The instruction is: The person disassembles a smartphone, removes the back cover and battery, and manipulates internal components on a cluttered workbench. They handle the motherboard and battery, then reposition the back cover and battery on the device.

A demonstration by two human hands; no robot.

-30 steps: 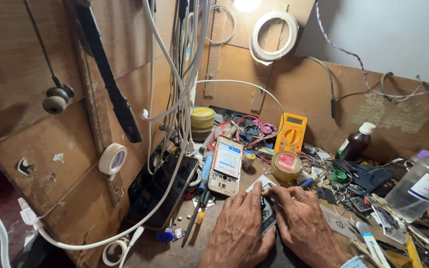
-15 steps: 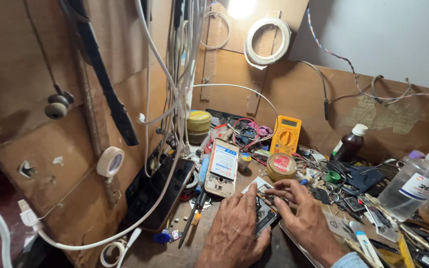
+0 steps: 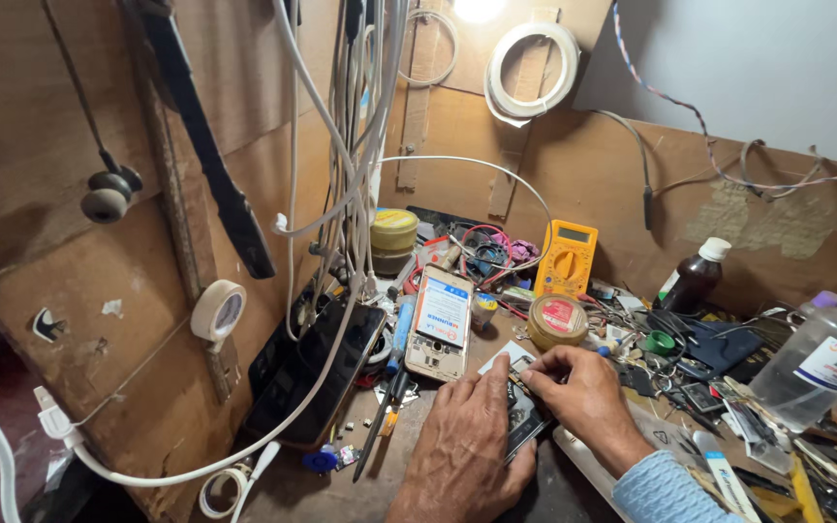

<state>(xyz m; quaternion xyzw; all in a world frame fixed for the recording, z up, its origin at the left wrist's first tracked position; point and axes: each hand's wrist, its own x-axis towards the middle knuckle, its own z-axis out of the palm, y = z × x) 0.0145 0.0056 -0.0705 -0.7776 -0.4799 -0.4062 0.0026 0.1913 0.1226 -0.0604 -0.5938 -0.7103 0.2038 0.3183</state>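
Observation:
An opened phone (image 3: 520,412), dark inside, lies flat on the cluttered workbench at the lower middle. My left hand (image 3: 467,450) rests palm down on its near side and pins it to the bench. My right hand (image 3: 583,392) comes in from the right, fingertips pinched at the phone's upper edge; a small tool or part between them is too small to make out. Just above and to the left lies another phone (image 3: 441,320), gold-rimmed with a white and blue sticker on its back.
A yellow multimeter (image 3: 566,257) leans against the back wall, with a round tin (image 3: 558,321) before it. Dark bottle (image 3: 695,276) and clear plastic bottle (image 3: 821,363) stand right. A black phone (image 3: 317,373) leans at the left. Cables (image 3: 341,174) hang overhead; a screwdriver (image 3: 389,407) lies nearby.
The view has shifted slightly. My right hand has drawn back a little to the phone's upper edge, while my left hand has stayed pressed on the phone.

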